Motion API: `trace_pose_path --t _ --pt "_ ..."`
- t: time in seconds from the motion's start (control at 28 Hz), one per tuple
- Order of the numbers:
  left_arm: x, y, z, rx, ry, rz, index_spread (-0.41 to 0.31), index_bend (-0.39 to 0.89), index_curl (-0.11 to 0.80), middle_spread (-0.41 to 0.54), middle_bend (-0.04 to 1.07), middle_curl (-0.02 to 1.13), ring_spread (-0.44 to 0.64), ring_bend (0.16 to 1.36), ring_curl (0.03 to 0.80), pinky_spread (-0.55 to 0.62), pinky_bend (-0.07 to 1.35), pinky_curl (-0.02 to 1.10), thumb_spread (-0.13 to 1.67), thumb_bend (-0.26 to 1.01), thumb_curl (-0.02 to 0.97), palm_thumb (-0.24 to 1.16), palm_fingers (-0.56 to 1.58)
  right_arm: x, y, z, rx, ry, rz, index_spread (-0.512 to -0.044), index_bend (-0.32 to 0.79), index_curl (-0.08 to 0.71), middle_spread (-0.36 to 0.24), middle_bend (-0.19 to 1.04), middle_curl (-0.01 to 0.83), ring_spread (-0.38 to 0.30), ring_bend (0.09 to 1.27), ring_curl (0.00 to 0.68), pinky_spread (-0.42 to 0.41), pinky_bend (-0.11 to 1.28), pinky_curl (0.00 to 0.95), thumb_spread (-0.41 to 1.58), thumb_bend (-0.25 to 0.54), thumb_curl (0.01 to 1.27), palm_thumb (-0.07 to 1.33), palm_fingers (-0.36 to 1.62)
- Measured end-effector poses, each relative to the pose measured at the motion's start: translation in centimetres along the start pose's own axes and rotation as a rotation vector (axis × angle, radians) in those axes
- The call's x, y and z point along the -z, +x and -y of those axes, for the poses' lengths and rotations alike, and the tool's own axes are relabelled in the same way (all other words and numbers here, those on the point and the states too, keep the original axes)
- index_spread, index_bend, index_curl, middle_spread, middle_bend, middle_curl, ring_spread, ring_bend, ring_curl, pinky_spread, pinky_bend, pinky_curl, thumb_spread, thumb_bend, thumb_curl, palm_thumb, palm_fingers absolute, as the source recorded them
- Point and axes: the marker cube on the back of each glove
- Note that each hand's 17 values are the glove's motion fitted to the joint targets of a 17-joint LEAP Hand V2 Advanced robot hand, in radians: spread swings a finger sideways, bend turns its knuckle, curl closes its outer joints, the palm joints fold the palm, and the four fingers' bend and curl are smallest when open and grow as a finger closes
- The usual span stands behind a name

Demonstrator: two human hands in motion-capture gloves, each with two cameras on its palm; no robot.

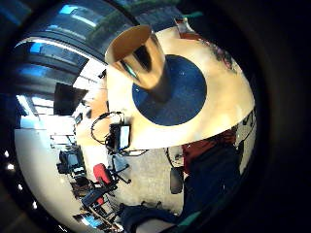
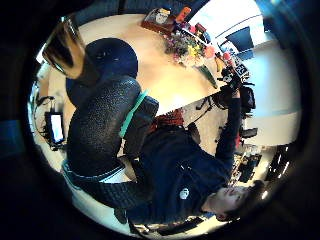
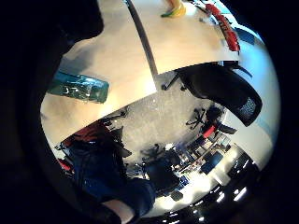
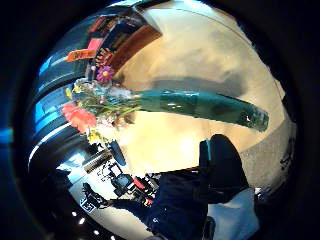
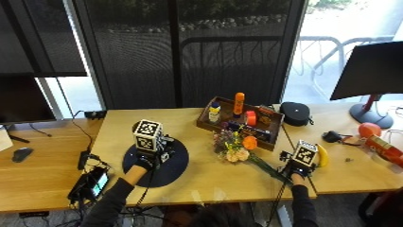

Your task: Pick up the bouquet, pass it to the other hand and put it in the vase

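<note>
The bouquet (image 5: 242, 152) lies on the wooden worktop (image 5: 201, 182), its flower heads near the brown tray (image 5: 239, 122) and its green stems pointing toward the right hand (image 5: 296, 172), which is above the stem end; whether its fingers grasp the stems I cannot tell. The left hand (image 5: 146, 161) is over the round dark mat (image 5: 170, 163), where the vase (image 1: 141, 60) stands. Whether the left fingers are released or clenched cannot be told.
</note>
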Motion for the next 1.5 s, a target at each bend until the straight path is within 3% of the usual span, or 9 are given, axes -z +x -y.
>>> trace_pose_path --t 0.14,0.29,0.46,0.61,0.79,0.96,1.07,1.32,1.5 --pt "-0.3 -0.1 0.0 0.007 -0.017 0.000 -0.059 0.17 0.336 0.137 0.17 0.31 0.23 0.51 0.283 0.36 0.30 0.32 1.20 -0.02 0.247 0.16 0.30 -2.1 0.4 -0.5 -0.051 -0.100 0.014 -0.222 0.14 0.203 -0.132 0.36 0.422 -0.169 0.59 0.364 -0.004 0.29 0.319 0.99 0.064 0.42 0.82 0.61" --pt "-0.5 -0.1 0.0 0.005 -0.028 -0.001 -0.058 0.17 0.340 0.137 0.17 0.31 0.23 0.51 0.284 0.36 0.29 0.32 1.20 -0.02 0.250 0.16 0.30 -4.0 0.8 1.5 -0.025 -0.023 0.030 -0.225 0.14 0.219 -0.136 0.36 0.429 -0.176 0.58 0.369 -0.017 0.27 0.319 0.98 0.062 0.44 0.87 0.62" --pt "-0.6 0.1 0.2 -0.002 -0.028 0.000 -0.057 0.16 0.343 0.131 0.17 0.31 0.23 0.51 0.285 0.35 0.29 0.33 1.20 -0.02 0.252 0.16 0.30 -5.7 0.8 1.0 -0.055 -0.163 0.041 -0.227 0.13 0.231 -0.140 0.35 0.436 -0.181 0.57 0.376 -0.023 0.27 0.324 0.97 0.039 0.46 0.89 0.62" --pt "-0.6 0.2 0.3 -0.003 -0.027 0.002 -0.060 0.16 0.346 0.130 0.17 0.32 0.23 0.50 0.285 0.35 0.29 0.33 1.20 -0.02 0.253 0.16 0.31 -6.6 0.7 2.0 -0.065 -0.052 0.049 -0.229 0.12 0.235 -0.142 0.33 0.440 -0.184 0.56 0.381 -0.006 0.28 0.333 0.97 0.023 0.48 0.90 0.63" --pt "-0.9 0.4 0.4 -0.005 -0.044 0.009 -0.065 0.16 0.348 0.130 0.18 0.32 0.23 0.50 0.286 0.35 0.29 0.33 1.20 -0.02 0.255 0.16 0.31 -8.1 -0.1 1.8 -0.131 -0.136 0.124 -0.228 0.11 0.236 -0.135 0.34 0.450 -0.194 0.56 0.387 -0.013 0.28 0.336 0.98 0.031 0.51 0.96 0.66" --pt "-1.2 0.7 0.3 -0.013 -0.053 0.009 -0.063 0.16 0.350 0.129 0.17 0.32 0.22 0.50 0.288 0.35 0.28 0.33 1.20 -0.02 0.256 0.16 0.31 -8.0 -1.0 3.0 -0.115 0.055 0.143 -0.247 0.16 0.260 -0.155 0.31 0.448 -0.215 0.53 0.389 -0.055 0.30 0.344 0.92 0.066 0.55 1.07 0.71" --pt "-1.3 0.8 0.2 -0.016 -0.056 0.008 -0.062 0.16 0.352 0.129 0.17 0.32 0.22 0.50 0.289 0.34 0.29 0.34 1.20 -0.02 0.256 0.16 0.32 -8.2 -1.3 3.3 -0.131 0.033 0.131 -0.264 0.29 0.308 -0.178 0.33 0.459 -0.242 0.48 0.374 -0.127 0.25 0.323 0.80 0.042 0.58 1.09 0.94" --pt "-1.9 0.4 0.1 -0.010 -0.057 0.000 -0.065 0.16 0.355 0.129 0.17 0.32 0.22 0.50 0.291 0.34 0.28 0.34 1.20 -0.01 0.258 0.17 0.32 -7.2 -1.5 0.2 -0.149 -0.085 -0.004 -0.274 0.33 0.379 -0.203 0.32 0.488 -0.257 0.51 0.417 -0.256 0.29 0.360 0.64 -0.033 0.61 1.06 1.22" --pt "-2.1 0.4 0.4 -0.009 -0.072 0.001 -0.067 0.16 0.356 0.129 0.17 0.32 0.22 0.50 0.292 0.34 0.28 0.34 1.20 -0.01 0.262 0.18 0.32 -6.9 1.2 0.4 -0.206 0.165 0.006 -0.269 0.37 0.429 -0.212 0.39 0.531 -0.246 0.59 0.459 -0.268 0.36 0.399 0.79 -0.042 0.56 1.03 1.41"
